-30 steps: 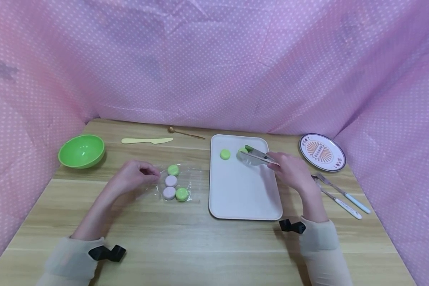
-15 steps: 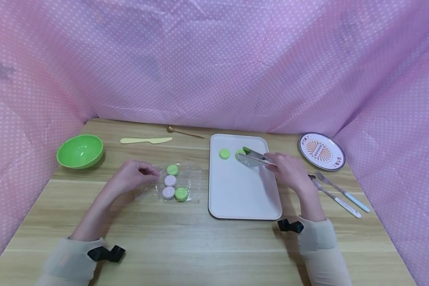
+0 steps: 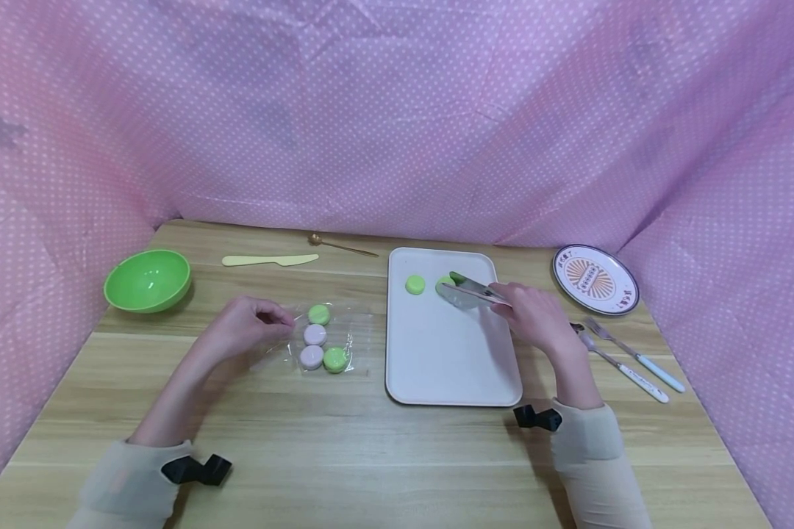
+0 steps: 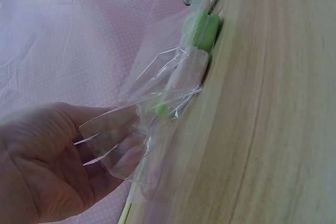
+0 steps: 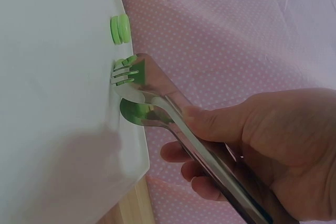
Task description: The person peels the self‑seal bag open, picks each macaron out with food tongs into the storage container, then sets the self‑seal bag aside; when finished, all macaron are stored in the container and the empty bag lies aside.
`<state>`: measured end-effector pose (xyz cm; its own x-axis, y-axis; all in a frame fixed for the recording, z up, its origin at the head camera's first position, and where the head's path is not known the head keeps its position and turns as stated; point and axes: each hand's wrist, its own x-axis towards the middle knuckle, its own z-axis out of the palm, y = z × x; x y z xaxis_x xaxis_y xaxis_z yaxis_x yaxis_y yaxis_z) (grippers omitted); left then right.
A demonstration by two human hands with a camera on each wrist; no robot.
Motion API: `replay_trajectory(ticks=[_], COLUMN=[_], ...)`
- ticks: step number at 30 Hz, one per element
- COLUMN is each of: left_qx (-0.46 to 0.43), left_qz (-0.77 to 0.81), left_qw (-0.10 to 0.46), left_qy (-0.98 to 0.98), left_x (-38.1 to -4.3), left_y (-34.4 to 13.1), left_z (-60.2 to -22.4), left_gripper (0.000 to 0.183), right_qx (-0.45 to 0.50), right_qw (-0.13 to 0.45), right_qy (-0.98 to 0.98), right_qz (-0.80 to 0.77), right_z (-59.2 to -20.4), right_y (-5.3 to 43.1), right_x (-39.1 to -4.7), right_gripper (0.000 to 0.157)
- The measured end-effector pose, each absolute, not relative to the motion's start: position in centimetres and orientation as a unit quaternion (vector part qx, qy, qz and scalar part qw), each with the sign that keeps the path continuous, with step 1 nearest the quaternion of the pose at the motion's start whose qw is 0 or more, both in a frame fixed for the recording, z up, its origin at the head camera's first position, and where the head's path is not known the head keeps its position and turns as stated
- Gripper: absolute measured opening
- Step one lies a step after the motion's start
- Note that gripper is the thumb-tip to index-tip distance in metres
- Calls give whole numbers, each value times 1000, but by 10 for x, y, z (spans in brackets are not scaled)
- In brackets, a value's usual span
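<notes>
My left hand [image 3: 248,323] pinches the edge of a clear plastic bag [image 3: 360,334] lying on the wooden table; the left wrist view shows the film [image 4: 121,145] across the fingers. Inside the bag are green macarons [image 3: 335,360] and lavender macarons [image 3: 312,358]. Over the white tray [image 3: 450,360], my right hand [image 3: 536,316] holds metal serving tongs [image 5: 199,153], one end fork-shaped, the other broad. The tong tips are around a green macaron [image 3: 444,281] near the tray's far edge, partly hiding it. Beside it on the tray sits another green macaron [image 3: 415,284].
A green bowl [image 3: 148,281] stands at the far left. Near the back edge lie a pale yellow knife [image 3: 270,260] and a thin gold spoon [image 3: 340,245]. On the right are a patterned plate [image 3: 595,281] and cutlery, including a fork with a light blue handle [image 3: 660,373].
The right hand, the tongs and the macaron at their tips shifted slightly left during the first half second, then stayed still. The left hand keeps its pinch on the bag.
</notes>
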<state>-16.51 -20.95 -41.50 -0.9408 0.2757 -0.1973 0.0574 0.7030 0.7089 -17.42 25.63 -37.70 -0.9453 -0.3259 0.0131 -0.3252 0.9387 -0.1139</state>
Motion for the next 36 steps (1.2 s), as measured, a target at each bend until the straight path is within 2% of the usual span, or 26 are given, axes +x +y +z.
replay_trajectory(ticks=[36], left_qx=[97], left_qz=[375], left_qw=[138], left_qy=[911], left_x=[-164], left_y=[-209], left_z=[-414], left_gripper=[16], right_qx=[-160], right_qw=[13], right_qy=[985], right_qz=[-66], right_z=[-375], right_y=[257], right_x=[-174], right_gripper=[26])
